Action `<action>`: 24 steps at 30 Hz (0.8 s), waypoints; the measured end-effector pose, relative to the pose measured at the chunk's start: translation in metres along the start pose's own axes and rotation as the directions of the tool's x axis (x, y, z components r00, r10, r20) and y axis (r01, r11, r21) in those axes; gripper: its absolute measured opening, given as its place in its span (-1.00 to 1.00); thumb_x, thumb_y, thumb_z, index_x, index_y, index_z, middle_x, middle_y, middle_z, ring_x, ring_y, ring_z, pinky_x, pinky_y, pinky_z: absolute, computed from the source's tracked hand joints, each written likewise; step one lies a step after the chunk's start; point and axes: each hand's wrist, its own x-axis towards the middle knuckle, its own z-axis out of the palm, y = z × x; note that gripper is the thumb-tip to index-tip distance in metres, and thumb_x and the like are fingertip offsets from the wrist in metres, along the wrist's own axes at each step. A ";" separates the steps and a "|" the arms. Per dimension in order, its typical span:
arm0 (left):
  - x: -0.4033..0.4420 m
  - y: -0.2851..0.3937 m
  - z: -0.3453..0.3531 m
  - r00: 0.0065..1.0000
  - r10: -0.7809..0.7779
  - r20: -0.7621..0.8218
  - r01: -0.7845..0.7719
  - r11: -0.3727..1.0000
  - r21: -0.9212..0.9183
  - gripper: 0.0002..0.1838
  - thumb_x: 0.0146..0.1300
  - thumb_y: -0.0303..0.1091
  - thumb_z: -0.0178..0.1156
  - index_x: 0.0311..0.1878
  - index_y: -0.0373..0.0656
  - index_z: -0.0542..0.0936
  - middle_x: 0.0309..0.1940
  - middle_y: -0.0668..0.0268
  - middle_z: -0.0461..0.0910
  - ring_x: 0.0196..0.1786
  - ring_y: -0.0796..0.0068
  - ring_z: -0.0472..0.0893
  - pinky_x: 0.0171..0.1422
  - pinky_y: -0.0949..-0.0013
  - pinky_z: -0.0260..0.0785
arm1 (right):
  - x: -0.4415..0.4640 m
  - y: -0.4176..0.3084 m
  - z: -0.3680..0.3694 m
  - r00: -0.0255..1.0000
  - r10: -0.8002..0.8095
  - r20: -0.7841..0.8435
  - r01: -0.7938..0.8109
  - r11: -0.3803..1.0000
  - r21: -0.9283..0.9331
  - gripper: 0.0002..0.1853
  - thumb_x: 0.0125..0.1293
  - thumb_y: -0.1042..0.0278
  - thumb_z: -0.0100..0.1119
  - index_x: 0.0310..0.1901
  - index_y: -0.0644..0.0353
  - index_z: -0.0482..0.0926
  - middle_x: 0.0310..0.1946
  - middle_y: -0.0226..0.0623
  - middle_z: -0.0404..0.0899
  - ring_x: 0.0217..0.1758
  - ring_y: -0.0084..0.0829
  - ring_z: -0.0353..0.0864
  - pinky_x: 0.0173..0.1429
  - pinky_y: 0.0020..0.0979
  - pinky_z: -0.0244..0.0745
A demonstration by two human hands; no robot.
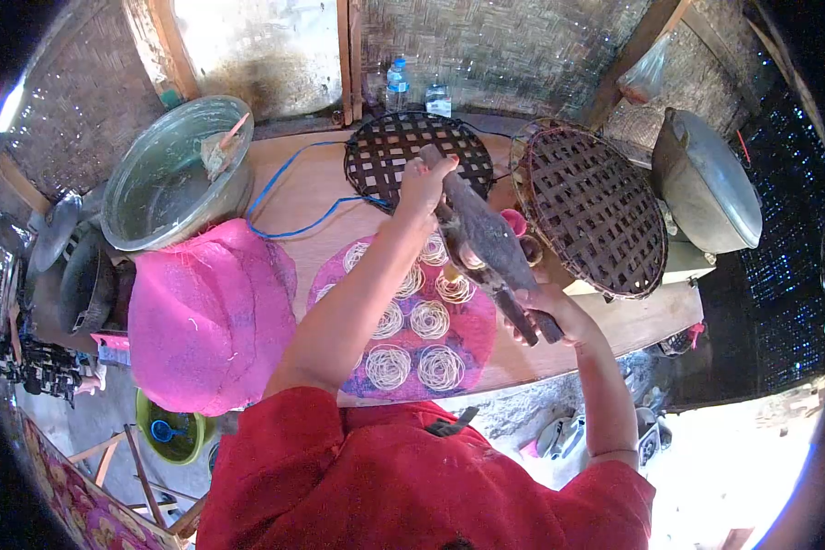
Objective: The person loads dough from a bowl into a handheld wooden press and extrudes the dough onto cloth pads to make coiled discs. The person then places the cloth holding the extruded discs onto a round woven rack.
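Both hands hold a long, dark wooden press (493, 234) slantwise above the table. My left hand (422, 191) is closed round its far upper end. Around the two handle ends at the near lower end, my right hand (556, 313) is closed. Under the press lies a round pink and purple mat (472, 353) bearing several coiled nests of pale strands, one being a noodle nest (441, 368) near the front edge. My left forearm and the press hide part of the mat. Just beyond the press sits a small pink cup (514, 221).
A large green basin (128, 206) stands at the left, beside a pink cloth (188, 321). A dark woven tray (367, 156) lies at the back, and another woven tray (596, 211) leans at the right near a metal pot (710, 188). A water bottle (397, 87) stands by the wall.
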 end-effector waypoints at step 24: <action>-0.075 -0.048 0.014 0.984 -0.172 0.040 0.173 0.984 -0.031 -0.70 0.07 -0.36 0.31 -0.16 -0.17 0.46 -0.45 0.37 0.48 -0.45 0.55 0.48 -0.46 0.45 0.28 | -0.056 0.048 -0.007 0.971 0.205 0.123 -0.225 0.956 0.186 -0.47 0.35 -0.07 -0.06 -0.07 0.37 0.47 -0.37 -0.07 0.62 -0.40 -0.28 0.65 -0.34 -0.32 0.58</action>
